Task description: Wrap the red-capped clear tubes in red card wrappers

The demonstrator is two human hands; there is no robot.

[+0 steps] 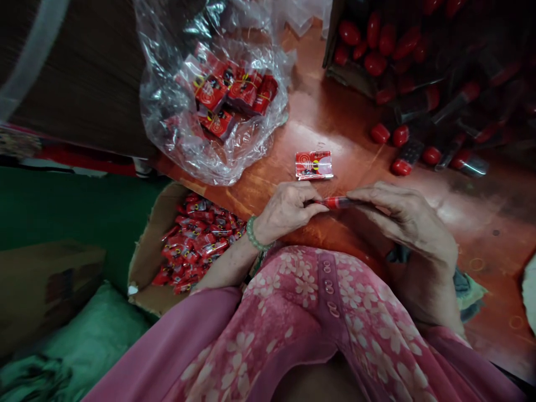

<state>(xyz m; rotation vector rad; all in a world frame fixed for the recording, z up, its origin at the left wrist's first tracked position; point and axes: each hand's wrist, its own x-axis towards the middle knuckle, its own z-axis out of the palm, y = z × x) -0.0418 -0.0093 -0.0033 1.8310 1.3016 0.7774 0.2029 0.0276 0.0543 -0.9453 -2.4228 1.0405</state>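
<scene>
Both hands hold a small tube-shaped bottle (336, 202) with a red band, lying level just in front of my body. My left hand (288, 207) pinches its left end between thumb and fingertips. Around its right end, the fingers and thumb of my right hand (402, 220) close and hide that part. Just beyond the hands, a stack of flat red printed labels (314, 166) lies on the table. Small clear bottles with red caps (408, 157) lie loose to the right of it.
A clear plastic bag (247, 148) with bundled red labels lies on the orange-red table (307, 125). A cardboard box (146, 245) below the left edge holds many red-wrapped pieces (196, 240). Another box (352, 81) stands at the back right among red-capped bottles. Cloth (467, 290) lies by my right forearm.
</scene>
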